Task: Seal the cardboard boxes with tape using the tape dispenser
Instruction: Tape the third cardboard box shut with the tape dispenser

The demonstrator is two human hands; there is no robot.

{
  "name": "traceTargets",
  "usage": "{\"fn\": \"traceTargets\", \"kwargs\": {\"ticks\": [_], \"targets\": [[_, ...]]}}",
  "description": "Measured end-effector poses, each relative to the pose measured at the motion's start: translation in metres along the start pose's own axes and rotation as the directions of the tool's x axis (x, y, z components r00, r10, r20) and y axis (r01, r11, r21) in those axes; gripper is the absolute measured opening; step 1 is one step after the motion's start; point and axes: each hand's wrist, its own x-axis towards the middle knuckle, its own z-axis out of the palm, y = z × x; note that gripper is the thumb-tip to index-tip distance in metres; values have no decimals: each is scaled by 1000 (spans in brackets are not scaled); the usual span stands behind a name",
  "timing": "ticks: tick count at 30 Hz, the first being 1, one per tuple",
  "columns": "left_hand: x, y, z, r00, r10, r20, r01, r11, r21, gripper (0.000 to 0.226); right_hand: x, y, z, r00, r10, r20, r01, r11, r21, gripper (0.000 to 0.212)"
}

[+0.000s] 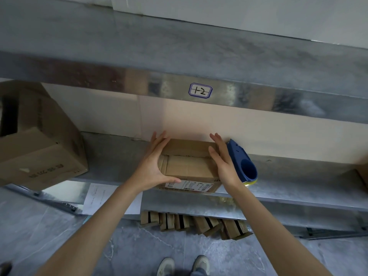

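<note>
At the bottom of the frame we see a pair of pale shoes [166,265] on the grey floor. Above them a row of flattened brown cardboard pieces [197,224] leans under the metal shelf [298,188], with a white paper sheet [99,198] to their left.

On that shelf, at centre frame and close to its front lip, sits the small brown cardboard box [189,166]. The left hand [153,166] lies flat against its left side, fingers straight and thumb spread along the front edge. The right hand [223,160] presses the right side the same way, fingers straight. Neither hand curls round anything.

Just behind the right hand lies the blue plastic tape dispenser [245,164], with a yellow-green edge showing at its near end.

We judge two risks. The box is so near the lip that an uneven squeeze could tip it off. When the right hand turns for the dispenser, the flaps may spring up, or the dispenser could be nudged along the shelf.

The box looks worn and creased. Its top flaps are folded inward with open seams and no tape that we can make out, and a white printed label sits on its front face.

Farther left rests a large brown carton [39,148]. Above, a handwritten sticker [200,90] marks the upper shelf edge.
</note>
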Motion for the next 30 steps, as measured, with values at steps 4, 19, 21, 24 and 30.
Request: {"fn": "traceTargets", "kwargs": {"ticks": [4, 19, 21, 24, 30], "targets": [[1, -4, -3, 981, 193, 13, -188, 934, 305, 119, -2, -1, 0, 1000, 31, 4, -31, 999, 12, 54], [7, -12, -14, 920, 308, 241, -386, 810, 440, 95, 9, 0, -20, 794, -207, 572, 604, 374, -704, 58], [7, -13, -14, 923, 289, 252, -377, 808, 453, 96, 11, -1, -21, 775, -170, 609, 629, 311, -713, 61], [9, -13, -15, 922, 280, 266, -378, 797, 470, 97, 13, -4, -22, 766, -133, 629, 637, 285, -716, 62], [7, -14, -14, 919, 312, 241, -391, 793, 466, 98, 10, -5, -22, 769, -130, 626, 633, 298, -715, 60]]}}
